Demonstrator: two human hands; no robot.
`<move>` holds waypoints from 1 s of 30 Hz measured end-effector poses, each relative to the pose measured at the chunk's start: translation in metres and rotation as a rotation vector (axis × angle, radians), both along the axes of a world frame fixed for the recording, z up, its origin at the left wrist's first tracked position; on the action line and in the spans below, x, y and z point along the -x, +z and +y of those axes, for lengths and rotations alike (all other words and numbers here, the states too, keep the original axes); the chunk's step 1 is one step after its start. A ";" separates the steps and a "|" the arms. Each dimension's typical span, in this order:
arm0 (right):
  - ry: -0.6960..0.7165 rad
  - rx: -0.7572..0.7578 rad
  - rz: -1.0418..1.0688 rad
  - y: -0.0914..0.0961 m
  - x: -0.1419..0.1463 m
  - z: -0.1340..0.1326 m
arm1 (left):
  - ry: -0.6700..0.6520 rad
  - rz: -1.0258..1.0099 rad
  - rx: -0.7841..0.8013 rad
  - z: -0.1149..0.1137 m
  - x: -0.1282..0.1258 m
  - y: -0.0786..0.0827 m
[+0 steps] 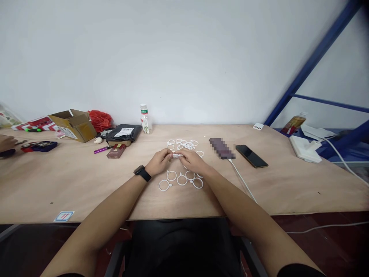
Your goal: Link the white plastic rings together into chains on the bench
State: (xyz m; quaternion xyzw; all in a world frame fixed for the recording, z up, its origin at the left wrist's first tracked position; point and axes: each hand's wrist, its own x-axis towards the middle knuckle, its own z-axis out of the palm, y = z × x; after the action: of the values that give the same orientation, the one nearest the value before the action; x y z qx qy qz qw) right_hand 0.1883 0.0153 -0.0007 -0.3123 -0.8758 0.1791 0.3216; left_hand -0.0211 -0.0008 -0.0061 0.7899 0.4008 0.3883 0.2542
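My left hand [159, 162], with a black watch [142, 173] on its wrist, and my right hand [193, 160] meet over the middle of the wooden table [72, 184]. Both pinch the same small white plastic piece [176, 155] between their fingertips. A loose heap of white plastic rings [183, 145] lies just beyond the hands. A row of several single white rings [181, 180] lies on the near side, under my wrists.
A black phone [251, 156] and a white cable [242, 181] lie to the right. On the left sit a cardboard box [73, 124], a red bag [100, 119], a black parcel [123, 132], a small bottle [144, 119], a purple lighter [100, 149]. Another person's hand [7, 144] rests at the far left edge.
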 end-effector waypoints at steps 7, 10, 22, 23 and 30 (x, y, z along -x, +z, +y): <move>-0.051 0.048 -0.022 0.004 0.001 -0.001 | -0.080 -0.182 0.119 0.002 -0.005 -0.005; -0.035 0.049 -0.019 0.004 0.000 -0.001 | -0.097 -0.239 0.150 0.003 -0.006 -0.006; -0.059 0.030 -0.030 0.003 0.001 0.000 | -0.133 -0.085 0.175 -0.003 -0.008 -0.004; -0.063 0.028 -0.030 0.003 0.001 0.000 | -0.142 -0.057 0.176 -0.004 -0.009 -0.003; -0.114 0.013 0.088 0.006 -0.004 0.001 | -0.034 0.069 -0.099 -0.001 -0.006 -0.002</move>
State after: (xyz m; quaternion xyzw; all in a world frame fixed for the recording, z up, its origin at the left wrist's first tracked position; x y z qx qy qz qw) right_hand 0.1921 0.0165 0.0051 -0.3554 -0.8404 0.1798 0.3675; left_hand -0.0149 -0.0013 -0.0083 0.8211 0.3763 0.3759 0.2072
